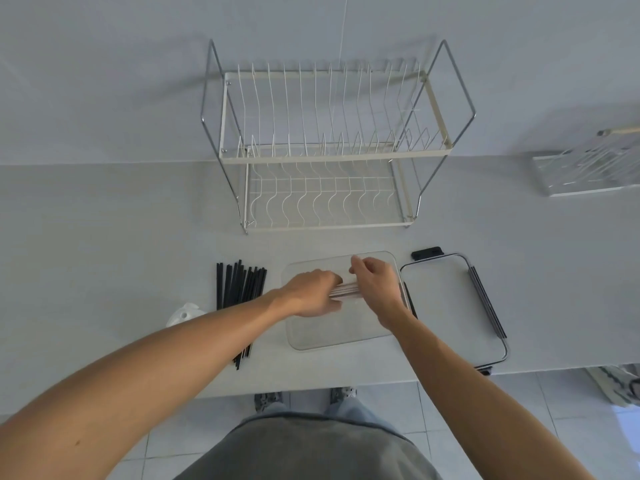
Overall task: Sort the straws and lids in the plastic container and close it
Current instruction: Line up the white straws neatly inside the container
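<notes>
Both your hands are over the clear rectangular plastic container on the pale worktop. Your left hand and right hand have fingers curled onto a bundle of pale thin straws, settling it inside. You are early in the job, I judge: the black straws lie in a heap left of the container, the white lids wait beside them, and the white clip-edged cover sits off to the right.
</notes>
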